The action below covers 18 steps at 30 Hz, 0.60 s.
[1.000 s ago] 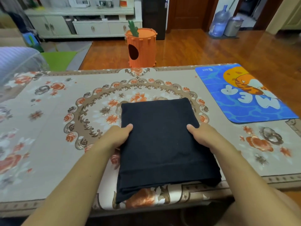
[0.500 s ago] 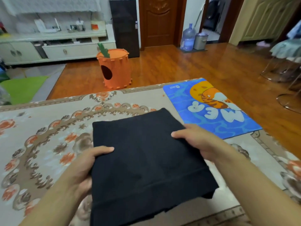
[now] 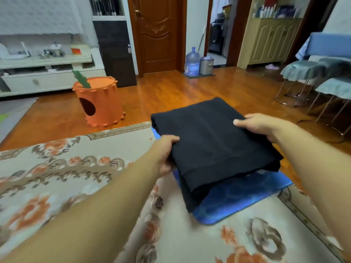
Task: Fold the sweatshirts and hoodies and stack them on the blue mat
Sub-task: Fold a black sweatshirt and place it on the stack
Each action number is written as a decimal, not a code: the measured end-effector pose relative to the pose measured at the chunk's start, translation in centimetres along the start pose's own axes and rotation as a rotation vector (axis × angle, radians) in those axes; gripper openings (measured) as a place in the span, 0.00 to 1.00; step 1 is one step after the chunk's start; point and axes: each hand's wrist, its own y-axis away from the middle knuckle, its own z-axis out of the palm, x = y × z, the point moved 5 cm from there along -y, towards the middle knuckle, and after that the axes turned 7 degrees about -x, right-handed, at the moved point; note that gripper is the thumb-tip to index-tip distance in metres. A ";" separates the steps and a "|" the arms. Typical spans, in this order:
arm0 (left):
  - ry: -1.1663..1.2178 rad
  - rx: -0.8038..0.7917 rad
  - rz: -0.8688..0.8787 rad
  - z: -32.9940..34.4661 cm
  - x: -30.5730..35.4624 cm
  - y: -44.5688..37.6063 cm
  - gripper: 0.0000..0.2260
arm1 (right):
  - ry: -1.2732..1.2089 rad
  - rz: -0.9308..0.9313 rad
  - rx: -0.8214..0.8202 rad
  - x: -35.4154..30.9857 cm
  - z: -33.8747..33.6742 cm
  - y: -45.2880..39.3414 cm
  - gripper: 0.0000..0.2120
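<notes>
The person holds a folded black sweatshirt (image 3: 212,145) in the middle of the frame, a little to the right. The left hand (image 3: 164,154) has its grip closed on the left edge of the sweatshirt, with the thumb on top and the fingers tucked under. The right hand (image 3: 264,128) has its grip closed on the far right edge, with the thumb on top of the cloth and the fingers curled round the side.

The sweatshirt is over the blue mat (image 3: 237,198). The mat peeks out below it, at the lower right of the cloth, and a tiny bit shows at the left side too. I cannot tell if the sweatshirt lies flat on the mat or is held just above it. The near edge of the cloth hangs down close to the mat.

The mat lies on the bench (image 3: 76,177), which has a cover with orange flowers and brown swirls.

On the wood floor in the upper left there is an orange bin (image 3: 100,103) that looks like a carrot, with a green leaf on top. Far back, near the door, stands a big water bottle (image 3: 192,62). At the right edge there are stools (image 3: 302,73) with soft green covers.
</notes>
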 end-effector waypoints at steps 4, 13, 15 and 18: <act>-0.347 0.355 0.129 -1.6 -4.2 -3.2 0.14 | 0.404 0.038 0.273 6.6 3.4 -4.0 0.24; -0.233 0.241 0.087 -1.8 -3.9 -2.1 0.28 | 0.743 0.005 0.458 4.6 5.0 -1.8 0.22; -0.145 0.140 0.066 -0.8 -4.0 0.4 0.25 | 0.952 0.083 0.447 2.7 5.7 0.3 0.24; -0.246 0.065 0.001 -1.8 -4.1 5.1 0.30 | 1.097 0.032 0.450 -1.0 8.0 3.9 0.32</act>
